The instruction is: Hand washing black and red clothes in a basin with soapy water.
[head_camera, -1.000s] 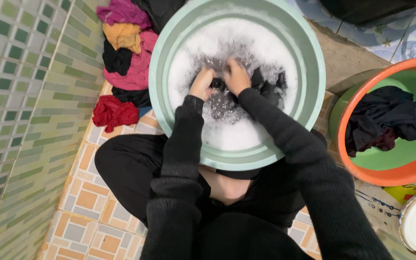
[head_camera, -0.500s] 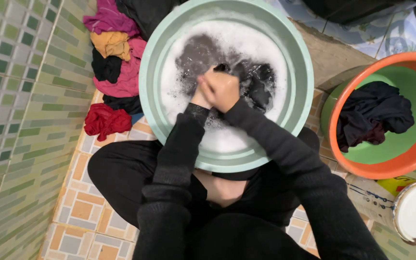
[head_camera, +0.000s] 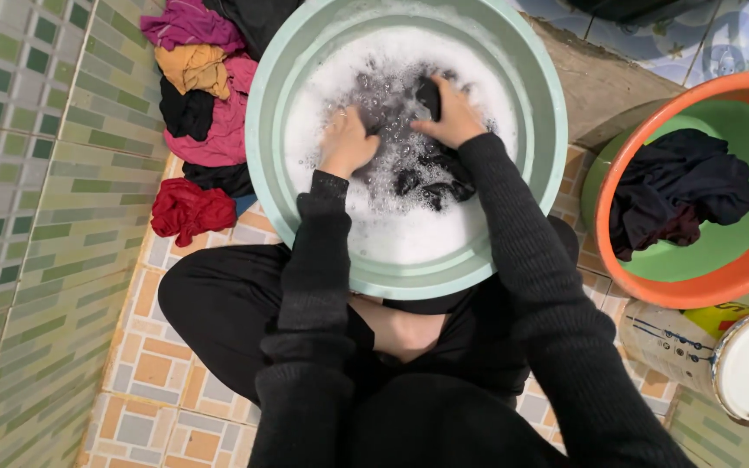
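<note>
Head view: the left hand (head_camera: 346, 141) is curled shut on a dark garment (head_camera: 418, 169) lying in suds inside the pale green basin (head_camera: 262, 113); the right hand (head_camera: 452, 114) grips a black fold of it near the far rim – both wet. Coloured laundry (head_camera: 205, 104) is heaped on the tiled floor (head_camera: 153, 364), an orange tub (head_camera: 695, 290) to the right

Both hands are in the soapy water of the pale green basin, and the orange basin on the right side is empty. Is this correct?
Not quite. Both the left hand and the right hand are in the soapy water of the pale green basin, but the orange basin on the right is not empty: a heap of dark clothes lies in it, as the head view shows.
</note>
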